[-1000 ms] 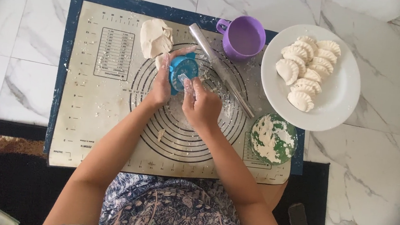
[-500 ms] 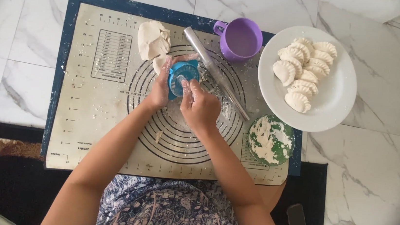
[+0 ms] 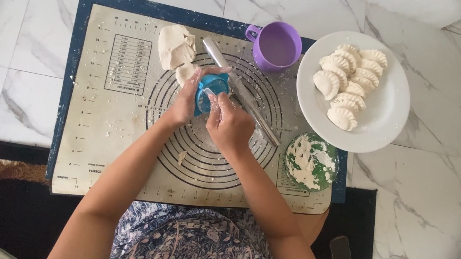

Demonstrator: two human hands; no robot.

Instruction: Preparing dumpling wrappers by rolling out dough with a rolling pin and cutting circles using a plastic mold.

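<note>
Both hands meet over the ringed centre of the pastry mat (image 3: 99, 150), which lies on a marble floor (image 3: 19, 41). Left hand (image 3: 183, 101) cups a blue dumpling press (image 3: 211, 91) from the left side, fingers wrapped round its edge. Right hand (image 3: 230, 123) is curled on the press from the near side, fingertips pinched at its rim; can't tell what, if anything, sits inside. Press is held just above the mat's circle markings, toward the far edge. Metal rolling pin (image 3: 240, 91) lies diagonally just right of the hands. Dough lumps (image 3: 175, 48) sit near the mat's far edge, left of the press. Purple cup (image 3: 277, 46) on the far edge. Green bowl of flour (image 3: 311, 161) near the mat's right edge. White plate (image 3: 380, 124) with folded dumplings (image 3: 347, 84) sits off the mat's far right corner.
</note>
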